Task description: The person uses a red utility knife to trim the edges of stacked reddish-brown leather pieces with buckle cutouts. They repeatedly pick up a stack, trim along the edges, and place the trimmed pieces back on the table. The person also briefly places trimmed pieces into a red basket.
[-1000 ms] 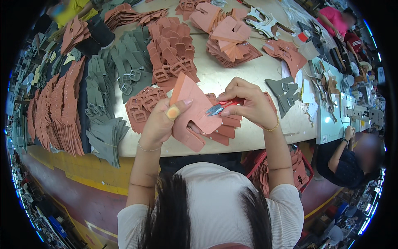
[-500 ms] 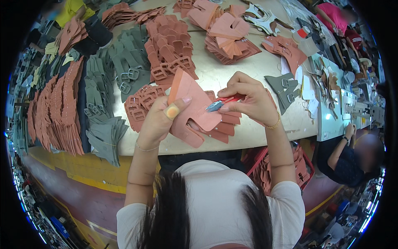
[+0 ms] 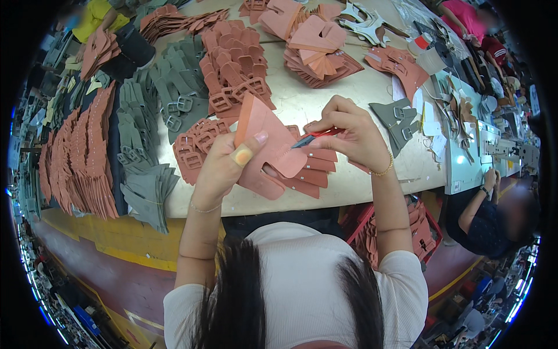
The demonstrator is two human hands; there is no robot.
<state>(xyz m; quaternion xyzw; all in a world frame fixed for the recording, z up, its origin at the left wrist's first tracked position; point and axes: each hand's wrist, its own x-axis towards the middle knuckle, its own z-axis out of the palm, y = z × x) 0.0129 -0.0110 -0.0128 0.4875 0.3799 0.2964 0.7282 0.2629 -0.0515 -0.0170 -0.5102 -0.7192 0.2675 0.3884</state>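
Note:
My left hand is closed on a salmon-pink leather shoe-upper piece, its thumb lying on top. The piece is held tilted above the table; it has a cut-out slot, an orange-edged strip and a short row of stitching near its right lobe. In my right hand are small thread snips with red handles and grey-blue blades. Their tips are at the piece's right edge, beside the stitching; whether they touch it I cannot tell. Under the piece lie more salmon pieces, fanned out, and a pile with buckles.
Stacks of buckled salmon straps and green straps cover the table's left and far sides. Green pieces lie to the right. A red crate of salmon pieces stands below the table's edge. Co-workers sit at the right and far left.
The snips have turned in my right hand, so the blades look narrower and more level. The leather piece has shifted slightly up and left.

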